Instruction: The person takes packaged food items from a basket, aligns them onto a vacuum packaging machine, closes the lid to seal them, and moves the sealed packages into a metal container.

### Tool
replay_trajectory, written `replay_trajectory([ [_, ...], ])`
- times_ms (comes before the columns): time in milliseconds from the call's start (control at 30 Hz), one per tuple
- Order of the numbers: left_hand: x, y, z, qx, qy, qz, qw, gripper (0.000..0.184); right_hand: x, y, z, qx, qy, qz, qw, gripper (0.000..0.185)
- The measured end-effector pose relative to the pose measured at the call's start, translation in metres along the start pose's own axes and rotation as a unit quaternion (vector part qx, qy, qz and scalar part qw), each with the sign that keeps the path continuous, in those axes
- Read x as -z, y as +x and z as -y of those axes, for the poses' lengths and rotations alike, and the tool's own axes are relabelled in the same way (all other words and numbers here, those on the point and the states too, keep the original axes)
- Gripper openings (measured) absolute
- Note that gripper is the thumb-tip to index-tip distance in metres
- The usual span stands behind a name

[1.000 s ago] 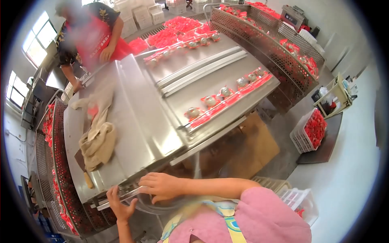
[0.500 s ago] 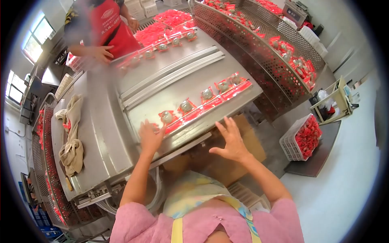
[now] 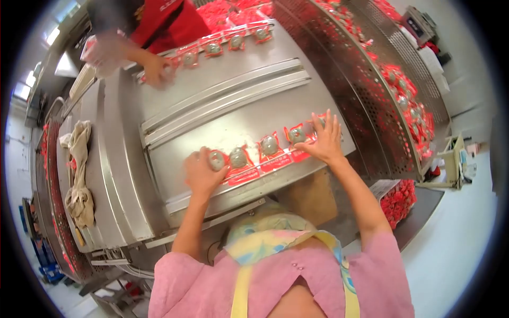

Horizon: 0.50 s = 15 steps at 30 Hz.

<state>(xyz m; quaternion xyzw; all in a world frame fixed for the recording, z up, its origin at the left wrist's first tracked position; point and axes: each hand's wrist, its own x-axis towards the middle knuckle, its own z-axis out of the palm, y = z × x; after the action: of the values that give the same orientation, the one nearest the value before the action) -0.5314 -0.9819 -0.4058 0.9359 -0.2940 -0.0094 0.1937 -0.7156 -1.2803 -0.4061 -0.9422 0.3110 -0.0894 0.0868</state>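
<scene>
A row of red-edged clear pouches, each with a rounded grey-green, egg-like item inside, lies along the near edge of the steel machine bed. My left hand is at the left end of the row, thumb and fingers apart on either side of the leftmost pouch; its fingertips are slightly blurred. At the right end, my right hand has its fingers spread over the last pouch, which it partly covers. Whether either hand presses on a pouch, I cannot tell.
Metal bars cross the bed. Beyond them, a co-worker's hand is at a second row of pouches. A perforated metal trough with red packets runs along the right. A cloth lies left; a crate of red packets stands lower right.
My right hand has moved up and right, from beyond the near edge onto the row's right end. My left hand is now beside the leftmost pouch. The co-worker's hand has come onto the far row.
</scene>
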Motion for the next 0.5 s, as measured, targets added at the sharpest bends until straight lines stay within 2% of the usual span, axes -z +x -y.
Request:
replay_trajectory([
  [67, -0.006, 0.018, -0.013, 0.002, -0.034, -0.018, 0.999, 0.073, 0.001, 0.029, 0.006, 0.016, -0.018, 0.106, 0.994, 0.101],
  [100, -0.009, 0.027, -0.017, 0.007, -0.046, -0.010, 0.999, 0.074, -0.001, 0.038, 0.008, 0.065, -0.007, 0.091, 0.994, 0.087],
  [200, -0.004, 0.048, -0.023, 0.052, -0.067, 0.018, 0.996, 0.079, -0.016, 0.059, 0.000, 0.175, 0.081, 0.103, 0.976, 0.069],
  [300, -0.012, 0.060, 0.007, 0.119, -0.179, -0.018, 0.976, 0.082, -0.010, 0.083, -0.003, 0.049, 0.138, 0.130, 0.981, 0.057],
  [400, 0.024, 0.060, 0.008, 0.202, -0.420, 0.140, 0.874, 0.068, -0.002, 0.105, -0.013, -0.008, 0.257, 0.113, 0.960, 0.053],
  [433, 0.040, 0.056, -0.001, 0.218, -0.431, 0.188, 0.855, 0.059, -0.005, 0.106, -0.013, -0.003, 0.303, 0.191, 0.934, 0.053],
  [467, 0.040, 0.048, -0.004, 0.218, -0.449, 0.214, 0.840, 0.059, -0.005, 0.106, -0.008, 0.001, 0.346, 0.261, 0.901, 0.053],
  [500, 0.036, 0.043, -0.008, 0.206, -0.469, 0.245, 0.823, 0.058, 0.004, 0.105, 0.003, 0.011, 0.361, 0.380, 0.852, 0.055],
])
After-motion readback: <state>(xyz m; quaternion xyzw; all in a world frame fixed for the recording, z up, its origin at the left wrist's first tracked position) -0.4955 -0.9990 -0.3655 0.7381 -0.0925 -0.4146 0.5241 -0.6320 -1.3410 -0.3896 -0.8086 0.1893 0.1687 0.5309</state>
